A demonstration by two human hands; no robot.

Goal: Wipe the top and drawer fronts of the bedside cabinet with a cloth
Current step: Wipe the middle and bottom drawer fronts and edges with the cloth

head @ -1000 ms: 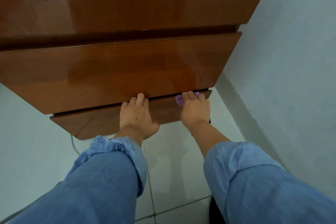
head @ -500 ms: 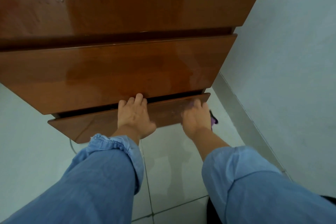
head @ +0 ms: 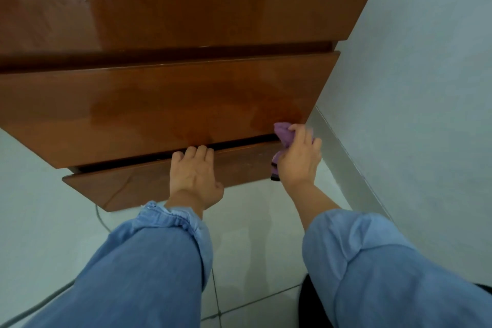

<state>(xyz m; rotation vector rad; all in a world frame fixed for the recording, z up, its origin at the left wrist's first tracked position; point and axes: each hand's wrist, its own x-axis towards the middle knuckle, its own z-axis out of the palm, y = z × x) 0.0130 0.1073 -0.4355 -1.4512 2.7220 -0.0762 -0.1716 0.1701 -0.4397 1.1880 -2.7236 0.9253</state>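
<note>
The glossy brown bedside cabinet (head: 173, 2) fills the upper view, seen from above. Its upper drawer front (head: 149, 106) is closed. The lower drawer front (head: 127, 181) stands pulled out a little, with a dark gap above it. My left hand (head: 193, 176) lies on the lower drawer front, fingers hooked over its top edge. My right hand (head: 299, 157) is closed around a purple cloth (head: 283, 134) at the right end of the two drawer fronts. Part of the cloth hangs below my palm.
A pale wall (head: 426, 88) with a grey skirting board (head: 346, 162) runs close along the cabinet's right side. The floor is pale tile (head: 253, 234). A thin cable (head: 101, 218) lies on the floor under the lower drawer. My blue sleeves cover the lower view.
The lower drawer has come out a little further. My right hand has lifted from the lower drawer front to the gap at the right end, bringing the cloth up. My left hand kept its hold.
</note>
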